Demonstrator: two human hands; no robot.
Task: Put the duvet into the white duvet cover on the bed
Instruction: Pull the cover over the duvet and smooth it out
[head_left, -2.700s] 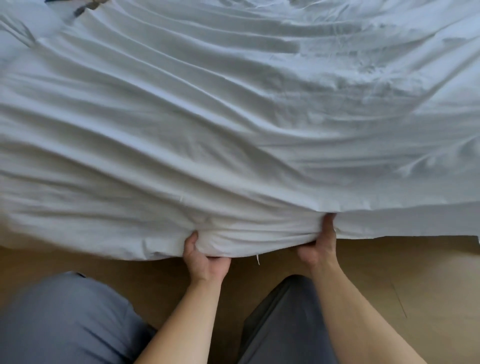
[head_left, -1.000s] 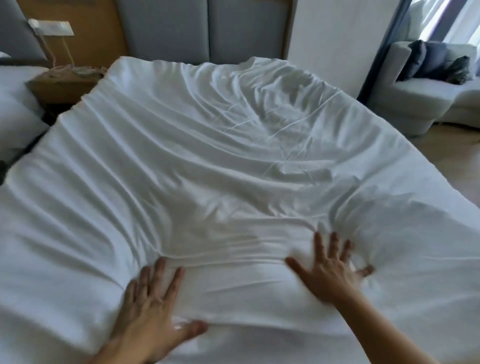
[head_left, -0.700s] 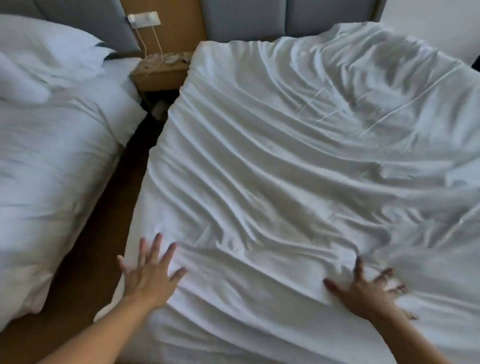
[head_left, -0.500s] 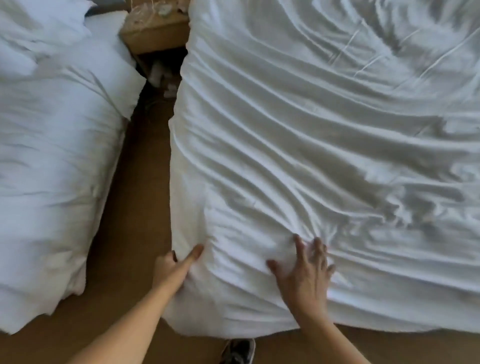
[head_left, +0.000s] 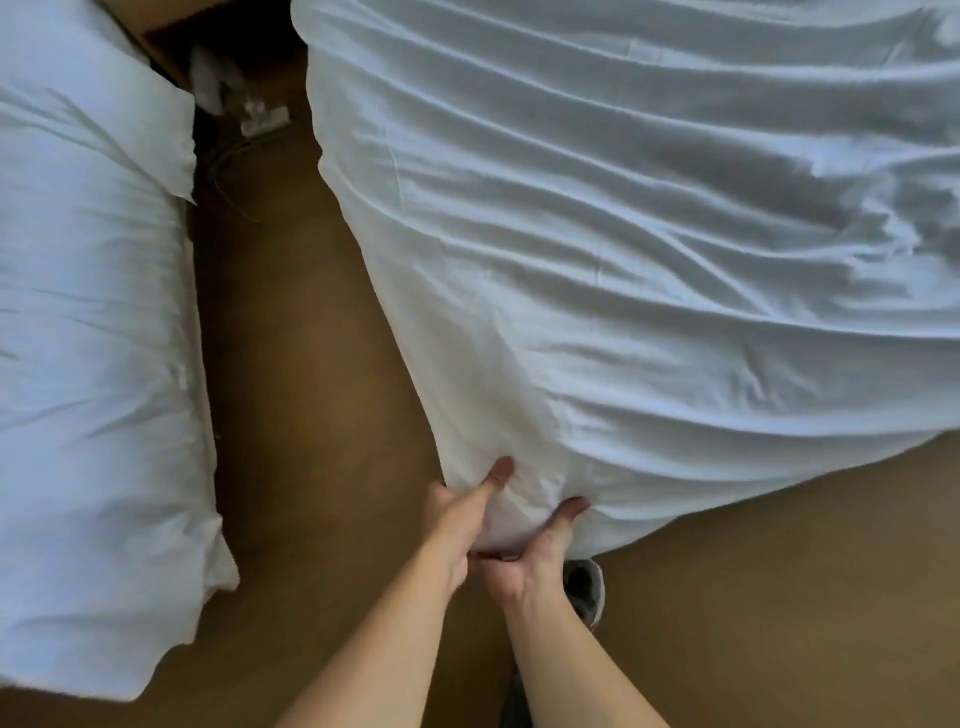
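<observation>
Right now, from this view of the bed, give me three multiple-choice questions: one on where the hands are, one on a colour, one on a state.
1. Where on the duvet cover do the left hand and right hand meet?
A) its far edge
B) its near left corner
C) its middle

2. What colour is the floor?
A) brown
B) grey
C) white

3. What is the left hand doing?
A) lying flat on the fabric
B) hanging idle
C) keeping a grip on the fabric

Answers:
1 B: both hands sit at the corner nearest the camera.
2 A: bare brown floor shows between the duvet cover and the white bedding at left.
3 C: its thumb lies on top of the bunched corner, with the fingers tucked behind the cloth.
</observation>
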